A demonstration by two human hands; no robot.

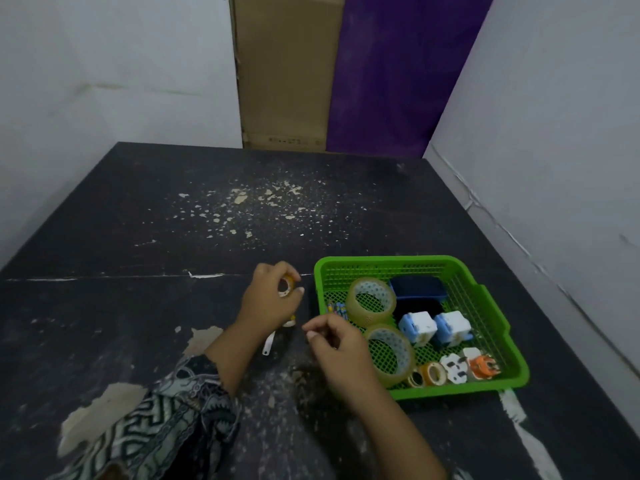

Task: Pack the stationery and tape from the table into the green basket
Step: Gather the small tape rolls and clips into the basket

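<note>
Though the table is wide, the basket on it is already crowded. Up front the left hand pinches a small roll just left of the rim, while the right hand hangs loosely curled, seemingly empty. That fingertip pinch looks loose, so the roll could slip and wheel away.

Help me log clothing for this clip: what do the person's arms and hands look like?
The left arm wears a loose sleeve patterned in black, white and dark green zigzags, ending short of the wrist. The right arm shows no sleeve in view. The left hand and right hand are bare: no gloves, rings or watch visible.
</note>
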